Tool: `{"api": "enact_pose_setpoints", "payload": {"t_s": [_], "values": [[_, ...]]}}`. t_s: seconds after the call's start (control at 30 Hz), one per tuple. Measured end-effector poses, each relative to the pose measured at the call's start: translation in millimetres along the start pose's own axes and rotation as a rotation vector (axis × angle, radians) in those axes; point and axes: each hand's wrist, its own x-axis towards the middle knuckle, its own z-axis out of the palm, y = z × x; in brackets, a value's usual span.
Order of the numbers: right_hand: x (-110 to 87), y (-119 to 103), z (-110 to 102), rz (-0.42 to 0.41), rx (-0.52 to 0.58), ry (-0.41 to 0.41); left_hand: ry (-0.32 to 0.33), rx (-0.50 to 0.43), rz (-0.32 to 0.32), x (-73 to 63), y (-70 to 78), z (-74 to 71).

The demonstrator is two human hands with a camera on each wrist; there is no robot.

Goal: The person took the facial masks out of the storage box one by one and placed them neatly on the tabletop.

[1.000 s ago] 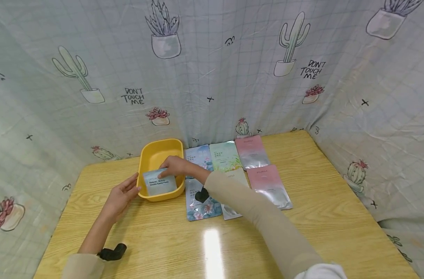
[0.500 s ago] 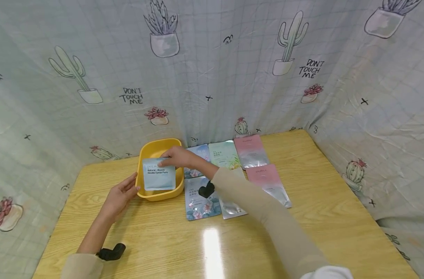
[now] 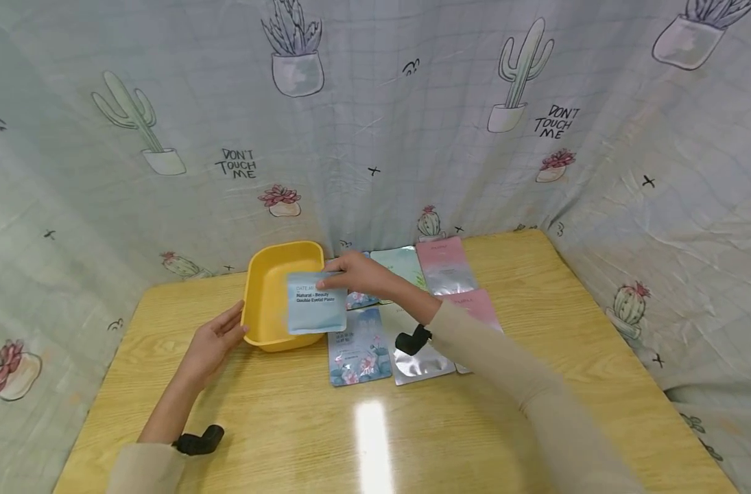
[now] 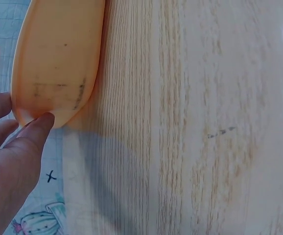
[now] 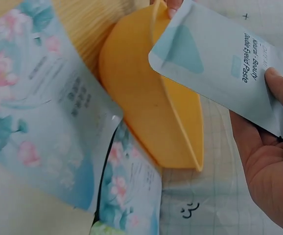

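In the head view my right hand point(image 3: 363, 273) pinches a pale blue packet point(image 3: 316, 312) by its top edge, thumb on the printed face, which reads "Double Eyelid Paste". The packet hangs over the right wall of a yellow plastic bin point(image 3: 269, 288) and overlaps it in this view. My left hand point(image 3: 215, 343) grips the bin's left side near its front corner. Up close in the left wrist view, the thumb point(image 4: 46, 120) lies on the bin's outer wall point(image 4: 58, 54), fingers at its edge. The right wrist view shows the packet point(image 5: 205, 54) between thumb and fingers.
Two rows of sheet-mask pouches lie right of the bin: a blue floral pouch point(image 3: 358, 350), a green pouch point(image 3: 400, 264), a pink pouch point(image 3: 446, 264) and several others. The wooden table point(image 3: 276, 425) meets a printed curtain point(image 3: 363, 123) behind.
My right hand has lifted the pale blue packet from within the bin and carried it rightward to the bin's right wall. My left hand has stayed at the bin's left side.
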Motion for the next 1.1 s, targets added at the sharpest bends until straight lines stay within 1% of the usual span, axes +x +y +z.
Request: {"api": "enact_pose_setpoints", "payload": {"t_s": [0.2,0.37,0.43,0.53,0.63,0.77,0.83,0.93,1.0,1.1], "values": [[-31.5,13,-4,0.1,0.008,0.069,-0.014,0.002,0.01,0.7,0.1,2.5],[-53.4,24,0,0.164,0.039,0.089,-0.017,0.007,0.016,0.7,-0.4,3.4],[-59.9,29,2,0.175,0.057,0.078,-0.015,0.014,0.016,0.9,-0.5,3.0],[-68.9,37,6,0.185,0.081,0.037,-0.012,0.014,0.014,0.9,-0.8,1.9],[-80.7,41,11,0.195,0.106,-0.028,-0.012,0.008,0.018,0.3,-1.2,2.1],[-98.3,47,19,0.215,0.181,-0.116,-0.012,0.006,0.026,0.2,-1.6,3.0],[-105.9,51,25,0.225,0.219,-0.144,-0.01,0.01,0.024,0.1,-1.2,3.1],[-115.3,55,35,0.236,0.232,-0.139,-0.007,0.011,0.017,-0.5,-0.5,2.4],[-120.4,57,41,0.253,0.239,-0.118,-0.005,0.017,0.016,-0.8,0.2,1.7],[-126.0,59,50,0.254,0.236,-0.085,-0.001,0.03,0.022,-0.6,1.3,0.5]]}}
